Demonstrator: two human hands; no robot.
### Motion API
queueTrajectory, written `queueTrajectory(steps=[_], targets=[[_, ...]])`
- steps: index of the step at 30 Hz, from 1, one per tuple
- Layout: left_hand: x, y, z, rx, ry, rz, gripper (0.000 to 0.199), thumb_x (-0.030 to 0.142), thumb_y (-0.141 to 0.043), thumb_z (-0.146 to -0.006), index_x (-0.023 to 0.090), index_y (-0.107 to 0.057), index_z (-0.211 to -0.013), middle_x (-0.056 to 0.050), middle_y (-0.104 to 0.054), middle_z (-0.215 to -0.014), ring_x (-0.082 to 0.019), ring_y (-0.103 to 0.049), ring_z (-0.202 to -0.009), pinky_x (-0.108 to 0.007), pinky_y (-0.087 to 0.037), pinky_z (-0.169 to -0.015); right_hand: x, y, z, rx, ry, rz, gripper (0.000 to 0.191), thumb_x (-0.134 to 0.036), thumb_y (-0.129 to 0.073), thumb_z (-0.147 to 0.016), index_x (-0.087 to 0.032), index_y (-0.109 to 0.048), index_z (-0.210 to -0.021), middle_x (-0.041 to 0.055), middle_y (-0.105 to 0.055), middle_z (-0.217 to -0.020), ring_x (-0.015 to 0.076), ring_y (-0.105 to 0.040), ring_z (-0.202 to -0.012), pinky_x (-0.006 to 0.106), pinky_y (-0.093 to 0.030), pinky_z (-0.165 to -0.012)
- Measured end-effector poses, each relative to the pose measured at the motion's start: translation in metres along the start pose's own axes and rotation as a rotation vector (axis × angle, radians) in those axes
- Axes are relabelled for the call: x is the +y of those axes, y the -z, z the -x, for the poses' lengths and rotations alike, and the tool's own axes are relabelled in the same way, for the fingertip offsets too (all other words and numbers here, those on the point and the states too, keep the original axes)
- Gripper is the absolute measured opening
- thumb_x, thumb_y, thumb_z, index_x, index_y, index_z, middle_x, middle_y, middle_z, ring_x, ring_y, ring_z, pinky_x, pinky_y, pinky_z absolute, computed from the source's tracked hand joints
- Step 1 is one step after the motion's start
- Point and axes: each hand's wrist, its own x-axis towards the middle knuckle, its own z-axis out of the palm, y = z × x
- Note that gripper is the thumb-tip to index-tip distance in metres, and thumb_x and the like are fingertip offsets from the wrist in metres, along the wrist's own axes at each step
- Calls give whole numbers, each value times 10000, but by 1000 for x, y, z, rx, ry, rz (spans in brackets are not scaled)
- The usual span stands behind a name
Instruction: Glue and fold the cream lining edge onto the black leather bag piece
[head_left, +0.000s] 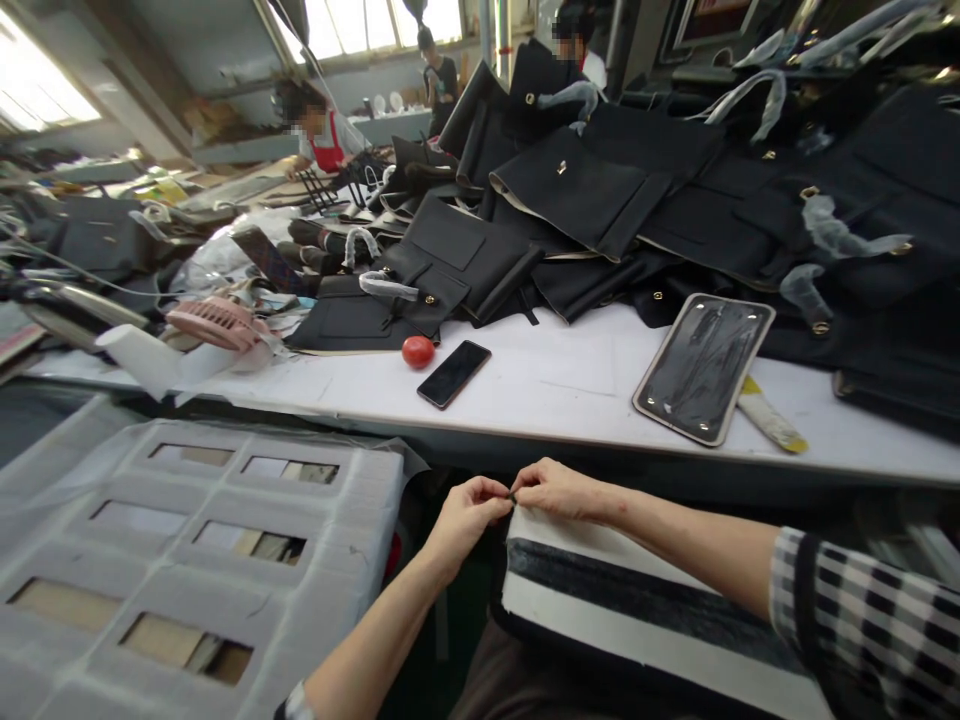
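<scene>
Across my lap lies an unfinished bag [600, 605], its pale cream inner face up with a broad black band along it. My right hand [559, 490] rests on the bag's far left corner, thumb and fingers pinched on the dark edge there. Meeting it from the left, my left hand [471, 512] pinches the same small dark corner edge between thumb and fingertips. Both hands touch at the fingertips, and the exact bit they grip is partly hidden.
A white worktable [570, 370] runs ahead, with a phone [454, 374], a red tomato-like ball [418, 351], a black bag base [705, 368] and a yellow-ended tool [776, 418]. Black bags [465, 250] pile behind. A wrapped slotted grey panel [172, 560] stands left. Several people work beyond.
</scene>
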Motion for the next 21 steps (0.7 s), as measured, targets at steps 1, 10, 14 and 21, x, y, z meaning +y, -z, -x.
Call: queueTrajectory(steps=[1, 10, 14, 21], targets=[[-2, 0, -4, -30, 27, 26, 229, 273, -699, -697, 124, -654, -865, -26, -623, -775, -133, -521, -692, -255, -382, -660, 0, -1, -1, 0, -3, 11, 250, -209, -538, -766, -120, -734, -895, 23, -635, -739, 154, -535, -682, 240, -345, -564], [-10, -4, -7, -91, 82, 187, 279, 266, -717, -686, 135, -614, -911, -4, -587, -823, -118, -469, -732, -236, -336, -666, 4, -3, -3, -2, 31, -42, 223, -276, -614, -798, -131, -738, -914, 59, -647, -890, 193, -539, -844, 267, -375, -719], [-12, -5, -1, -106, 58, 206, 294, 299, -741, -728, 142, -614, -940, -14, -597, -857, -133, -490, -782, -238, -354, -713, 12, 8, 2, -115, -17, -217, 327, -366, -579, -834, -143, -741, -1009, 46, -665, -843, 148, -548, -711, 236, -411, -636], [-24, -6, -4, -129, 63, 246, 342, 461, -707, -817, 153, -567, -873, 17, -504, -767, -109, -417, -679, -222, -297, -614, 17, 12, 4, -150, -56, -322, 426, -484, -588, -828, -114, -728, -987, 66, -662, -825, 130, -535, -642, 226, -422, -586]])
